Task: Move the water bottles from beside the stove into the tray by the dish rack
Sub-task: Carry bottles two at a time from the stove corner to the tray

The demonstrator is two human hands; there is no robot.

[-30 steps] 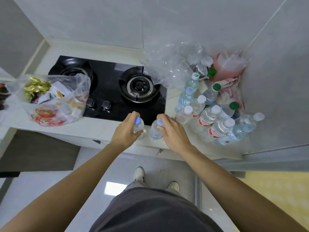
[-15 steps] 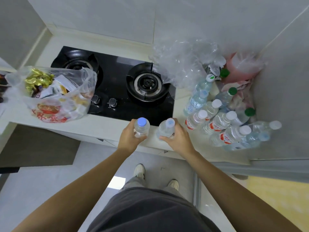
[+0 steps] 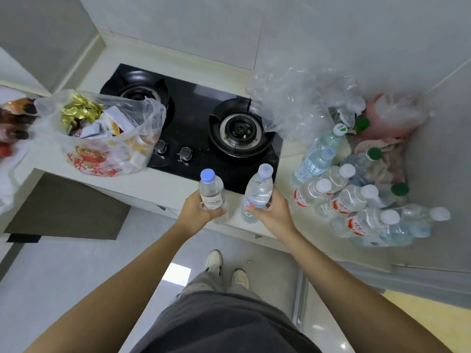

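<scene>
My left hand (image 3: 197,212) grips a small clear water bottle with a blue cap (image 3: 210,191), held upright above the counter's front edge. A second clear bottle with a pale blue cap (image 3: 258,191) leans slightly in my right hand (image 3: 274,212), just to the right of the first. Several more water bottles (image 3: 351,197) with white, green and blue caps stand clustered on the counter to the right of the black gas stove (image 3: 204,133). Neither the tray nor the dish rack is in view.
A plastic bag of snacks (image 3: 102,138) sits on the counter left of the stove. Crumpled clear plastic (image 3: 300,103) and a pink bag (image 3: 392,118) fill the right corner by the wall. Below me are the floor and my shoes (image 3: 226,268).
Both hands have lifted their bottles off the counter and drawn them back toward me, so the bottles stand higher and clearer in the hands. The view has shifted slightly.
</scene>
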